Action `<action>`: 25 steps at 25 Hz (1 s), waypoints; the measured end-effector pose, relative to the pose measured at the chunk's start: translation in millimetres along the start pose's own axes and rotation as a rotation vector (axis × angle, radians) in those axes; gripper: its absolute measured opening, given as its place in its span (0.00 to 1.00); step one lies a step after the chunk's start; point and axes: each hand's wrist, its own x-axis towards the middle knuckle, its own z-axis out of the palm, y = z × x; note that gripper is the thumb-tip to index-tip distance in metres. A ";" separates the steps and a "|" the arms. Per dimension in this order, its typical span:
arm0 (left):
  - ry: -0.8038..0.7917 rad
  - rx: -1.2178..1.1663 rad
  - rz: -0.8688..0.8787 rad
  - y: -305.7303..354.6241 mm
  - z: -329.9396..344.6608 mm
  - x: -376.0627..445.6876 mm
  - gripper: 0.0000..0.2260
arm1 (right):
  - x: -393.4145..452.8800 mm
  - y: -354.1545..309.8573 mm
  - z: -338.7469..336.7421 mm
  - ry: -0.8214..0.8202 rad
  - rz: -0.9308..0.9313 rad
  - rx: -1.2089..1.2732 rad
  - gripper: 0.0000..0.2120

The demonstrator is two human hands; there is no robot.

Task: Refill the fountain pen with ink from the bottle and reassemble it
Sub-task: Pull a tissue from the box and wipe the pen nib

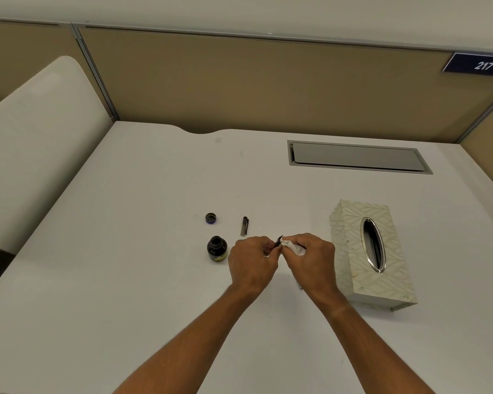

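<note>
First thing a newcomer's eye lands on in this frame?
Probably the two hands meeting mid-desk: the left hand grips the dark pen section while the right hand wipes its tip with a white tissue. Just left of them stands the open ink bottle, its cap and the pen cap lying behind. The patterned tissue box sits to the right.

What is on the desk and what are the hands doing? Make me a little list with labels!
left hand: holds the pen part
right hand: holds a white tissue against the pen part
ink bottle: open, left of the hands
bottle lid: lying behind the bottle
pen cap: lying on the desk
tissue box: on the right
</note>
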 end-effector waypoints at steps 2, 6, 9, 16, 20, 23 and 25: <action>0.001 -0.002 0.010 -0.1 -0.6 0.2 0.08 | -0.4 -0.1 0.1 0.003 0.002 0.003 0.06; -0.006 -0.003 0.022 0.6 -1.1 0.1 0.08 | -0.4 1.1 -0.5 -0.002 0.036 0.016 0.06; -0.023 -0.040 0.019 -0.5 -1.5 1.9 0.07 | -1.8 -0.1 -1.0 0.005 0.039 0.038 0.06; -0.111 -0.122 0.029 -5.7 0.7 4.9 0.07 | 2.2 0.4 -3.6 -0.037 0.189 0.128 0.05; -0.156 -0.167 0.024 -5.1 0.4 5.8 0.06 | 5.2 5.5 -3.5 -0.089 0.287 0.204 0.05; -0.173 -0.239 0.017 -3.0 -0.7 5.0 0.06 | 6.7 10.4 -5.9 -0.113 0.371 0.327 0.04; -0.147 -0.305 -0.025 -2.6 -2.0 6.0 0.05 | 6.9 13.3 -9.3 -0.136 0.399 0.424 0.06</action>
